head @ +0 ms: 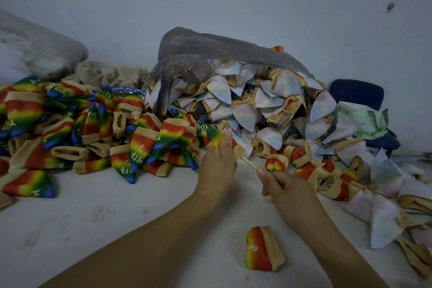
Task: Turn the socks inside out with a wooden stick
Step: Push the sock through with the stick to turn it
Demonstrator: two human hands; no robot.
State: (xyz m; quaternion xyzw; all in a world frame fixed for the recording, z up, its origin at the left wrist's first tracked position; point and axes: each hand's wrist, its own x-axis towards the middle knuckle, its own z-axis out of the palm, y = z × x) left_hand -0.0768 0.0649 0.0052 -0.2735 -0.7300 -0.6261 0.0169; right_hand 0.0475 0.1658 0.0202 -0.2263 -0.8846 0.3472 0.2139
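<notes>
A: Hands?

B: The left hand (218, 159) has its fingers curled round a rainbow-striped sock with a beige cuff (214, 137) and holds it up above the pale floor (98, 213). The right hand (285, 184) grips a thin pale wooden stick (249, 164), thumb laid along it and fingers wrapped below.

A: Where does the stick go?

B: It slants up and left from the right hand. Its far end meets the sock's beige cuff, just beside the left hand's fingers. Whether the tip is inside, I can't tell.

A: Other socks?

B: A heap of rainbow socks (93, 128), colours outward, lies on the floor's left side. A grey see-through plastic bag (210, 47) lies tipped open against the wall at the floor's far edge. It spills a pile of pale socks with beige cuffs (268, 100) forward and to the right. One small rainbow sock, bunched up (276, 163), sits just beyond the right thumb. A single red-and-yellow sock (261, 249) lies on the floor between the two forearms, apart from both heaps.

A: Anything else?

B: A dark blue chair (357, 96) stands by the wall behind the pale pile, with light green folded sheets (364, 121) on it.
</notes>
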